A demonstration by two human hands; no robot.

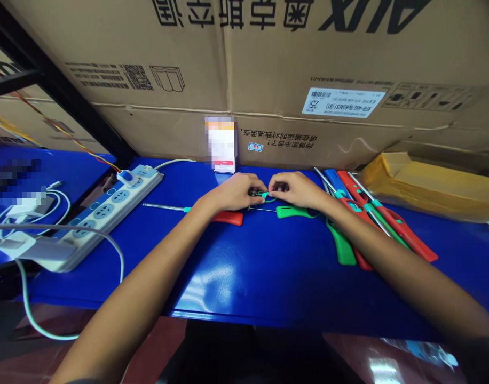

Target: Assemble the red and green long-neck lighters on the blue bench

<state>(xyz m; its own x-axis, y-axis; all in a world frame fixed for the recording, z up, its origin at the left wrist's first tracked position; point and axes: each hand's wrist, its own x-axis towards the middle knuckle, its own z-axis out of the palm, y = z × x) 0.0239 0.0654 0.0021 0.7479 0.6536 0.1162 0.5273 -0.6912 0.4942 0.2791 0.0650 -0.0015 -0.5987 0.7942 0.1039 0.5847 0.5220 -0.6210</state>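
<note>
Where the hands meet: a small green part (265, 196), held up over the blue table (236, 277), with something dark beside it, too small to make out.
Left hand (238, 192): fingers curled, tips pinching the green part.
Right hand (292, 188): thumb and finger closed on the same part from the other side.
Red lighter (228, 217): lying under the left wrist, metal tube pointing left.
Green handle (296, 212): on the table just below the right hand, a thin rod reaching left from it.
Lighter pile (418, 240): red, green and blue, to the right, partly behind the right forearm.
Phone (222, 149): upright against the carton (268, 64), behind the hands.
Power strip (106, 210): to the left, a plug in its far end.
</note>
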